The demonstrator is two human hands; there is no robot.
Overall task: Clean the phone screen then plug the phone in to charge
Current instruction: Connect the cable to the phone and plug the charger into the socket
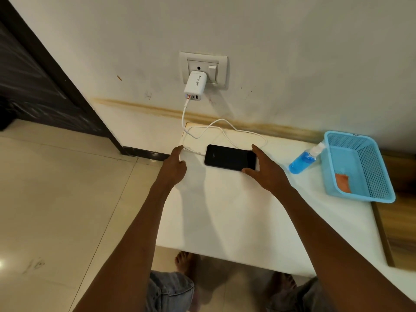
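A black phone (227,156) lies flat, screen up, on the white table (225,210). A white cable (225,128) runs from the white charger (194,85) in the wall socket (219,64) and its plug end sits at the phone's left edge. My right hand (264,167) grips the phone's right end between thumb and fingers. Just left of the plug, my left hand (174,164) has its fingers curled near the cable; whether it pinches the cable is unclear.
A spray bottle (304,159) of blue liquid lies against a blue plastic basket (360,192) at the right, with an orange cloth (343,182) inside. The table's left edge drops to the tiled floor. A dark door frame stands at the left.
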